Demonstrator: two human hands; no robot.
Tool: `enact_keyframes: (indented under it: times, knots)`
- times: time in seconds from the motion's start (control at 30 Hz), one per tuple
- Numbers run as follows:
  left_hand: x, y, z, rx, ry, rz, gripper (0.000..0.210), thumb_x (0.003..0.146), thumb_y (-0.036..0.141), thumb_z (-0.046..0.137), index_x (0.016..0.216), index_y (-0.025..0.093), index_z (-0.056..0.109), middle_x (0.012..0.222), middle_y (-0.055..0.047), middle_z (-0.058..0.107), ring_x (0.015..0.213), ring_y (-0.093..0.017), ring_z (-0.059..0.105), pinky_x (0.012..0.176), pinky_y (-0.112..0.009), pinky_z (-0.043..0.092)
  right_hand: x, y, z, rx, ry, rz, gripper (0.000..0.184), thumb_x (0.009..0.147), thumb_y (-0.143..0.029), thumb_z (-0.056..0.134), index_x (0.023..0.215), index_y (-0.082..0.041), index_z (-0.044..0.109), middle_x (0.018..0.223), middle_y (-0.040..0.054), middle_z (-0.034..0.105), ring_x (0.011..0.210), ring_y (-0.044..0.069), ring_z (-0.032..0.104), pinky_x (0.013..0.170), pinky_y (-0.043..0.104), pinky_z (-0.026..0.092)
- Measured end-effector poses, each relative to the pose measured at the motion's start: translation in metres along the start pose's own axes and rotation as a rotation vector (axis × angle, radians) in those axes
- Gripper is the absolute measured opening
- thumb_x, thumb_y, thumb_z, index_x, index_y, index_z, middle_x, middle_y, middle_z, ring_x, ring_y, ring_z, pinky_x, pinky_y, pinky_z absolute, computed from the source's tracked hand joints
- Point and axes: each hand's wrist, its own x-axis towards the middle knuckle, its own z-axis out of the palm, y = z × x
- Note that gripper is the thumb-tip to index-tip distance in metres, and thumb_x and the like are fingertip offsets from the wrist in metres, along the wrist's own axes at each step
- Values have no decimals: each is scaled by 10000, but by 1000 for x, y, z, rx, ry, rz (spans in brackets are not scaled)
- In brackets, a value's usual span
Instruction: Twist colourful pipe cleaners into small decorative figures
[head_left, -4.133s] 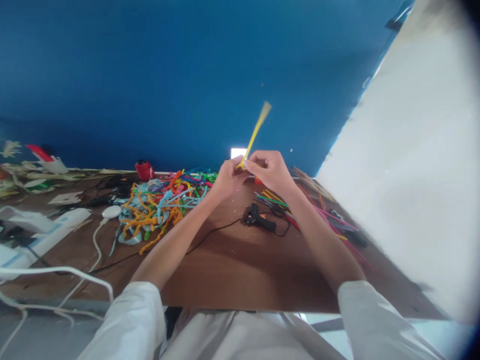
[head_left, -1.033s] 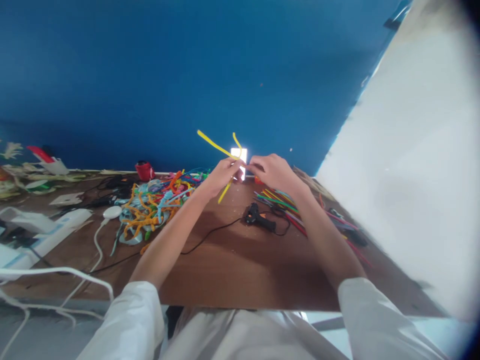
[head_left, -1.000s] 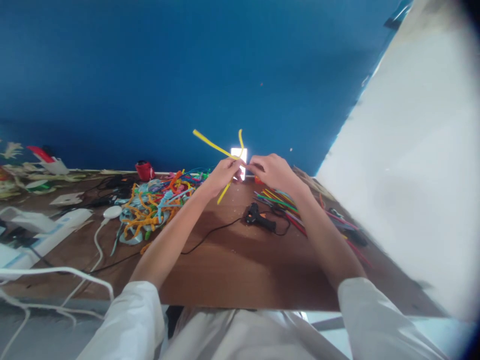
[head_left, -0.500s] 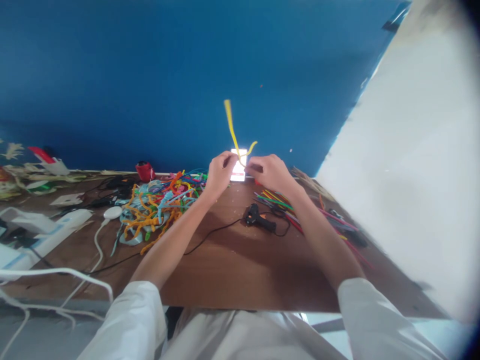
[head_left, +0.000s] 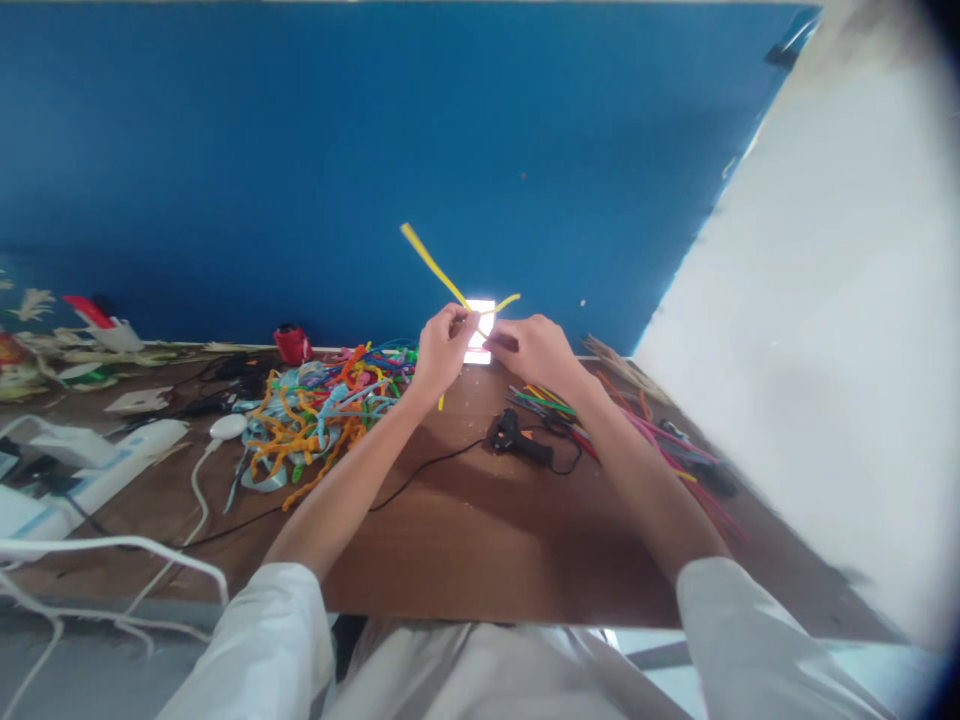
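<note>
A yellow pipe cleaner [head_left: 433, 263] is held up between my two hands, in front of a small bright screen [head_left: 481, 318]. My left hand [head_left: 445, 346] pinches it between thumb and fingers. One long end points up and to the left, a shorter one bends off to the right, and a yellow tip shows below the left hand. Close on the right, my right hand [head_left: 538, 348] has its fingers closed at the lower part of the pipe cleaner. Exactly where the strands cross is partly hidden by the fingers.
To the left lies a tangled heap of coloured pipe cleaners [head_left: 322, 420]. A black glue gun [head_left: 520, 438] with a cord rests mid-table. Loose straight pipe cleaners [head_left: 660, 440] lie under my right forearm. Farther left are a red roll [head_left: 292, 344] and a white power strip [head_left: 124, 470].
The long yellow end has swung from nearly upright to a lean toward the left. A yellow tip now shows below my left hand. Both hands stay in nearly the same place.
</note>
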Motion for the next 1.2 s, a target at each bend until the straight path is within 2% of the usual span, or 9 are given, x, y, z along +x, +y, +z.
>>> enact_keyframes:
  times: [0.2,0.4,0.5,0.63,0.8,0.93,1.07,1.13,1.2]
  knots:
    - [3,0,2,-229,1,-50,276,897,428,593,776,189,526,650,43,410,556,-73,343,508,-228,262,3,6,0,220,-49,-16,338,953,-434,509,785,-194,677,643,0,594,612,119,476,624,269,285]
    - [7,4,-12,-469,-343,-210,391,805,480,714,699,186,479,599,52,395,475,-40,292,457,-223,161,4,26,2,701,-245,56,384,878,-532,611,775,-167,673,547,-38,521,518,91,435,541,254,311]
    - [8,5,-20,-429,-489,-204,422,790,496,736,662,178,488,571,46,401,476,-42,297,462,-224,181,3,38,2,778,-255,95,343,816,-501,700,721,-172,688,532,-40,517,511,88,414,509,257,285]
    - [8,6,-27,-379,-606,-179,416,809,487,719,650,178,491,544,48,391,475,-47,296,474,-221,214,2,47,-1,860,-268,114,260,743,-416,780,713,-167,708,555,-37,560,498,79,412,482,250,269]
    - [9,8,-38,-240,-735,-160,371,818,486,692,667,181,545,571,32,448,488,-63,348,475,-222,241,-1,49,-7,1004,-355,21,227,731,-372,795,740,-159,718,612,-32,597,544,77,453,518,232,312]
    - [12,15,-46,-83,-883,-84,334,788,469,701,652,173,628,595,7,508,536,-87,394,510,-232,268,-4,53,-10,1029,-494,-19,265,784,-416,760,794,-154,722,689,-4,645,600,98,522,566,238,385]
    - [11,20,-42,59,-1093,-8,253,754,354,710,586,176,645,565,16,510,535,-98,397,526,-237,275,-3,50,-9,918,-634,-43,294,798,-451,725,849,-161,729,685,-4,644,582,103,516,562,243,411]
    - [9,18,-35,142,-1094,13,212,724,284,704,553,181,633,542,21,523,520,-104,415,523,-238,275,-1,44,-10,792,-632,-46,286,817,-444,686,874,-169,742,683,-6,644,582,108,517,562,246,410]
    - [6,10,-28,272,-1006,38,185,709,231,678,536,187,628,532,15,545,504,-112,426,519,-246,258,1,35,-10,638,-569,-33,263,832,-415,653,846,-170,749,669,-4,642,588,115,520,566,253,397]
